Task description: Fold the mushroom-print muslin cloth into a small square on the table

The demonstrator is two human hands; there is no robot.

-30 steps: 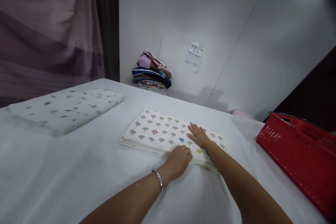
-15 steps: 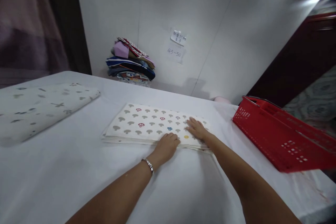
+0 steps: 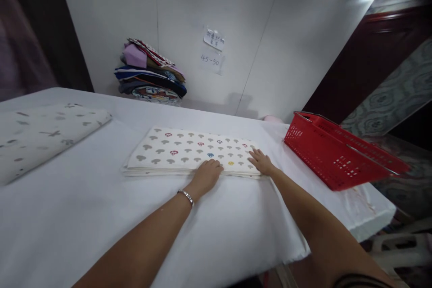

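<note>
A folded white cloth (image 3: 185, 150) printed with mushrooms, mostly grey with a few red, blue and yellow ones, lies flat in layers on the white-covered table (image 3: 111, 216). My left hand (image 3: 207, 176), a silver bracelet at its wrist, rests palm down on the cloth's near edge, fingers together on the top layer; it is open. At the cloth's right end, my right hand (image 3: 262, 162) is open, its spread fingers pressing on the corner. The undersides of both hands are hidden.
Another folded patterned cloth (image 3: 50, 132) lies at the left. Several folded fabrics (image 3: 151, 74) are stacked by the wall, beside paper signs (image 3: 212, 49). A red plastic basket (image 3: 324, 153) stands at the right, near the table's edge.
My right hand has slid right, from the top of the cloth to its right end. My left hand stays at the near edge. The view has shifted to the right.
</note>
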